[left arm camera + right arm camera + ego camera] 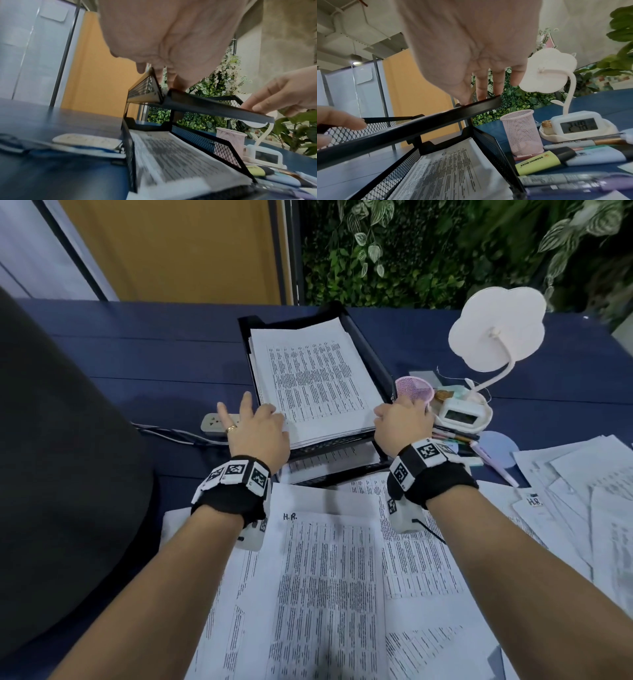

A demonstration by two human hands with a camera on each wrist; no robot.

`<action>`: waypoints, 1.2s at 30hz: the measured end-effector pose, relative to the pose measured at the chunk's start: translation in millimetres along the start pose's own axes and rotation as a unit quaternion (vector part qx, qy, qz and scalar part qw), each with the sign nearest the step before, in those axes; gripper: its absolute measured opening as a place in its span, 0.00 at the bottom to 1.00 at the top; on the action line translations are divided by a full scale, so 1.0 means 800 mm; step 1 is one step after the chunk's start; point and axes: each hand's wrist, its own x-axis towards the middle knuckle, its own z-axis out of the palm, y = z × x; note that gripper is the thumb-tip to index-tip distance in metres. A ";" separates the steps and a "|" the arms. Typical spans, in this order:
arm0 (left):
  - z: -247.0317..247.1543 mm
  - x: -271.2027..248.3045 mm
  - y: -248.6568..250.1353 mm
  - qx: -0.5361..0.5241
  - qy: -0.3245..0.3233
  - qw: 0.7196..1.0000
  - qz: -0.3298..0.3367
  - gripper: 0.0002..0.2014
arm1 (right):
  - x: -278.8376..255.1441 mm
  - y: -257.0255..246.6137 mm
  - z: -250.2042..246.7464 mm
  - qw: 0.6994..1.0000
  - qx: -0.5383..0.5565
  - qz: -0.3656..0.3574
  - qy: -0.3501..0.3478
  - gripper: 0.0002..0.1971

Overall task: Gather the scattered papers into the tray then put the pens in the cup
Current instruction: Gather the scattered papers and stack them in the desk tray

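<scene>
A black mesh two-tier tray stands mid-desk with a stack of printed papers on its top tier and more sheets on the lower tier. My left hand rests at the stack's front left corner, fingers spread and straight. At the front right corner my right hand touches the tray's front rail with straight fingers. Scattered papers cover the near desk and the right side. A pink mesh cup stands right of the tray. Pens and highlighters lie beside it.
A white cloud-shaped lamp with a clock base stands behind the pens. A power strip with its cable lies left of the tray. A large dark rounded object fills the left. Plants line the far edge.
</scene>
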 end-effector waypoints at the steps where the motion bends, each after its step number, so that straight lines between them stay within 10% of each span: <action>1: 0.004 -0.006 0.000 -0.032 0.009 0.999 -0.001 0.18 | -0.004 0.002 0.000 1.000 0.009 -0.003 -0.004 0.15; 12: 0.066 -0.104 -0.011 -0.295 0.104 0.949 -0.029 0.25 | -0.104 0.034 0.046 0.981 0.188 0.026 0.040 0.18; 26: 0.140 -0.157 -0.021 -0.321 -0.163 0.918 -0.165 0.34 | -0.190 0.055 0.132 0.965 0.158 0.041 -0.207 0.16; 33: 0.138 -0.158 -0.015 -0.511 -0.118 0.839 -0.142 0.11 | -0.192 0.063 0.132 0.931 0.306 0.107 -0.166 0.27; 36: 0.132 -0.152 -0.009 -0.619 -0.084 0.761 -0.176 0.10 | -0.194 0.069 0.130 0.886 0.414 0.184 -0.098 0.34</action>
